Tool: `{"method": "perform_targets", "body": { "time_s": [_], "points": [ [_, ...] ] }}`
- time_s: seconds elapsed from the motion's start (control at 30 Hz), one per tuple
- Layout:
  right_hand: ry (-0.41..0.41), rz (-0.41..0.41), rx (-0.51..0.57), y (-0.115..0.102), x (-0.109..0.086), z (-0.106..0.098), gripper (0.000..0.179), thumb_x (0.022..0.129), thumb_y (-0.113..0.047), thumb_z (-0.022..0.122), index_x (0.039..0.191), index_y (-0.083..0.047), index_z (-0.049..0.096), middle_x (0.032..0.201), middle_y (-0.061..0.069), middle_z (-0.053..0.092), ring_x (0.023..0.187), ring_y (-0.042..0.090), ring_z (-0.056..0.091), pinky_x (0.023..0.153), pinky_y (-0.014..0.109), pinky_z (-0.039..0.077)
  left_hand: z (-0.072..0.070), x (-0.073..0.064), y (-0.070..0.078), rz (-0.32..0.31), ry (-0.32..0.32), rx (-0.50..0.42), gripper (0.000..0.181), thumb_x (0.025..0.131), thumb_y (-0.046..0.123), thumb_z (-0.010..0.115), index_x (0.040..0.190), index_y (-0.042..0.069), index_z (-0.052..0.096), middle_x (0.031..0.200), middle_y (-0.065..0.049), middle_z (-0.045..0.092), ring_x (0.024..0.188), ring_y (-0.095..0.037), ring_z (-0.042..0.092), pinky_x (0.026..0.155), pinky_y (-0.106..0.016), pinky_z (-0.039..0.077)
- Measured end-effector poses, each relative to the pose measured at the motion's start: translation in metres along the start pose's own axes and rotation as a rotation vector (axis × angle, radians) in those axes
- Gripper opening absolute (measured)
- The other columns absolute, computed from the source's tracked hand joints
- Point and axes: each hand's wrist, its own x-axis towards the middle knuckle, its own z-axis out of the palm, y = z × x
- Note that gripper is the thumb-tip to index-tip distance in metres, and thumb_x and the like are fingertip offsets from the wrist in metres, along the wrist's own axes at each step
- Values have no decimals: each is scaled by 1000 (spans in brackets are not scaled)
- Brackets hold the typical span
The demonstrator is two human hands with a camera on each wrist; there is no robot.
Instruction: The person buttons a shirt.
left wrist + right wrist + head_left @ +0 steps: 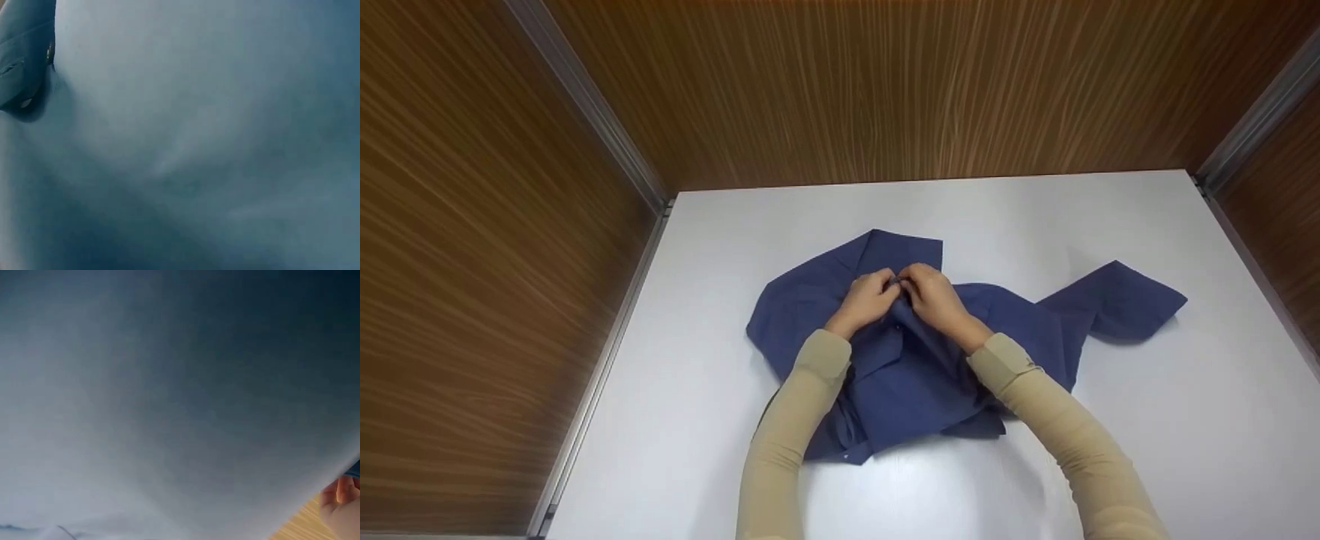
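Note:
A navy blue shirt (915, 397) lies bunched on the white table, one sleeve (1132, 304) stretched out to the right. Above its middle, my left hand (870, 300) pinches the cloth between thumb and fingers. Close beside it, fingertips nearly meeting, my right hand (934, 300) pinches the same part of the shirt; the exact spot between the fingers is too small to make out. Blurred cloth fills most of both wrist views. A buttonhole (11, 67) and a button (26, 103) show at the left wrist view's edge. Fingers (329, 495) grip dark cloth in the right wrist view.
The white table (682, 300) carries the shirt near its middle. Brown wood-grain panels (885, 90) rise behind it and at both sides, with metal strips (592, 97) along the corners. Beige sleeves (780, 442) cover both forearms.

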Motion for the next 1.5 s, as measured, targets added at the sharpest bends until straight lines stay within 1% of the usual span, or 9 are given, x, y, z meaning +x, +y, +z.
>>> {"method": "perform_targets", "body": {
  "time_s": [0.2,0.3,0.37,0.5,0.6,0.93,1.13,1.27,1.5],
  "points": [
    [43,-18,-66,-3,-1,0,5,84,5,53,84,4,57,80,17,57,76,30,56,69,40,44,6,-3,13,-18,31,369,19,92,21,41,88,8,54,82,-5,55,79,-20,52,75,-38,33],
    [53,-26,-80,-6,-1,-1,5,82,6,54,85,4,58,80,17,58,77,31,56,70,39,44,8,-4,19,-24,60,489,20,92,23,40,90,8,54,87,-5,55,83,-20,52,77,-40,34],
    [58,-39,-84,-7,-1,-1,7,81,6,54,86,5,59,82,18,58,78,30,56,70,39,44,10,-5,22,-24,88,524,19,92,23,40,90,8,52,86,-5,55,82,-20,52,76,-40,35],
    [38,-65,-88,-8,-1,-1,12,80,6,55,92,5,58,85,18,58,80,30,56,71,39,45,11,-5,23,6,153,529,13,92,20,43,92,8,49,83,-5,56,78,-20,53,70,-36,38],
    [24,-53,-80,-8,-2,0,13,81,5,55,94,6,57,87,19,58,80,31,55,71,39,44,10,-5,23,27,179,511,11,91,17,46,93,7,49,81,-5,56,77,-20,54,68,-35,38],
    [15,124,-5,-12,-2,3,12,80,5,55,92,5,54,85,19,57,79,31,55,69,41,44,8,-4,25,-3,168,456,9,85,10,50,88,4,56,80,-7,59,75,-21,57,67,-37,41],
    [24,146,-8,-12,-2,4,12,79,6,55,91,5,55,83,18,57,78,30,55,68,40,44,7,-3,26,-39,149,397,9,83,8,50,87,3,57,81,-8,60,76,-23,58,67,-39,42],
    [20,145,-14,-12,-2,5,13,78,7,55,91,5,55,82,18,57,77,30,55,67,40,44,8,-4,26,-40,153,416,8,83,8,52,86,3,57,81,-9,59,77,-24,58,67,-40,43],
    [25,144,5,-8,-2,8,14,73,10,56,85,3,52,77,16,55,72,30,53,64,41,42,11,-5,24,10,172,520,7,83,9,52,83,4,56,77,-8,58,72,-23,57,62,-37,43]
  ]
}}
